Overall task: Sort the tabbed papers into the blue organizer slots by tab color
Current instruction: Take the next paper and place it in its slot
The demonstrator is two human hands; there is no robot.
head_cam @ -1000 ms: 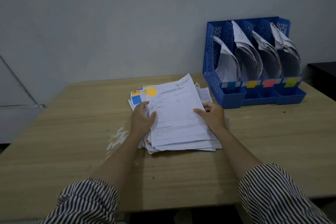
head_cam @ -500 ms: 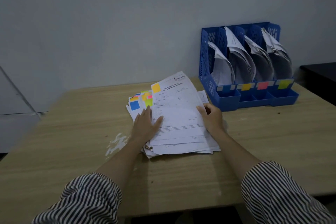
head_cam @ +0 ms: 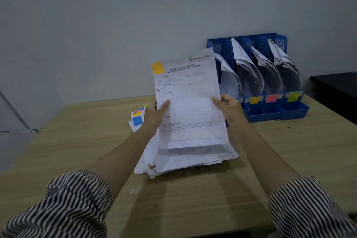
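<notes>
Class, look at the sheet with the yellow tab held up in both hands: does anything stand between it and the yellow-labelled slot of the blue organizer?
Nothing visible does. The sheet is off the stack, and only bare table lies before the yellow-labelled slot.

Organizer [head_cam: 270,111] right-rear on table [head_cam: 77,150] — paper pile [head_cam: 185,160] centre.

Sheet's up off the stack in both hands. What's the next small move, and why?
Probably carry the sheet right, toward the yellow-labelled slot of the blue organizer: its corner tab looks yellow-orange, and the left hand and right hand already grip its edges.
</notes>
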